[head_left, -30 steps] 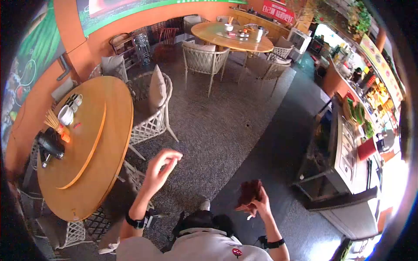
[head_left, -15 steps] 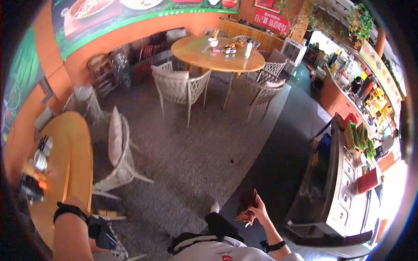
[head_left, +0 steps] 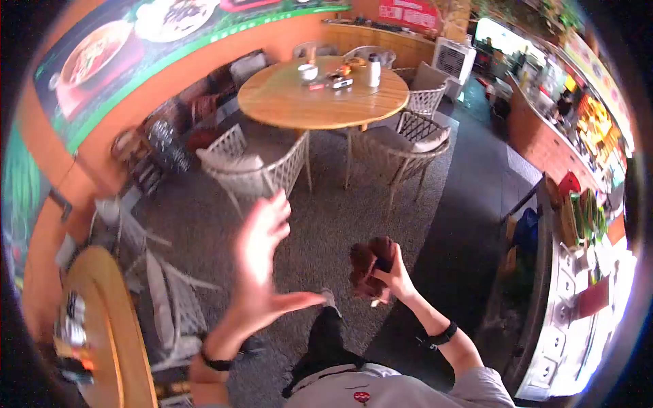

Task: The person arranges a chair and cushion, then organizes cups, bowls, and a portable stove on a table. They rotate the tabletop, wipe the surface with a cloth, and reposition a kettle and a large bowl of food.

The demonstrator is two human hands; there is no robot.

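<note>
At your far left, the edge of a round wooden table [head_left: 129,333] shows, with white cups [head_left: 73,331] and an orange item [head_left: 83,358] on it. Just right of that table, a woven chair [head_left: 183,306] holds a pale cushion [head_left: 160,302]. Your left hand [head_left: 260,262] is raised, bare and blurred, its thumb spread wide from the fingers, well apart from the cloth. Beyond it, a second round table [head_left: 306,112] carries a white bowl [head_left: 308,71] and a white flask [head_left: 374,70], with woven chairs around it. Right of your left hand, out in front of your body above the floor [head_left: 326,217], hangs a crumpled, dark reddish-brown cloth [head_left: 367,268]. Your right hand [head_left: 400,280] has its fingers clamped on the cloth's right side, and a dark band [head_left: 443,334] circles that wrist. At the far right stands a counter [head_left: 558,319] with metal drawer fronts, bearing a dark red box-like item [head_left: 590,299] and leafy greens [head_left: 589,214].
</note>
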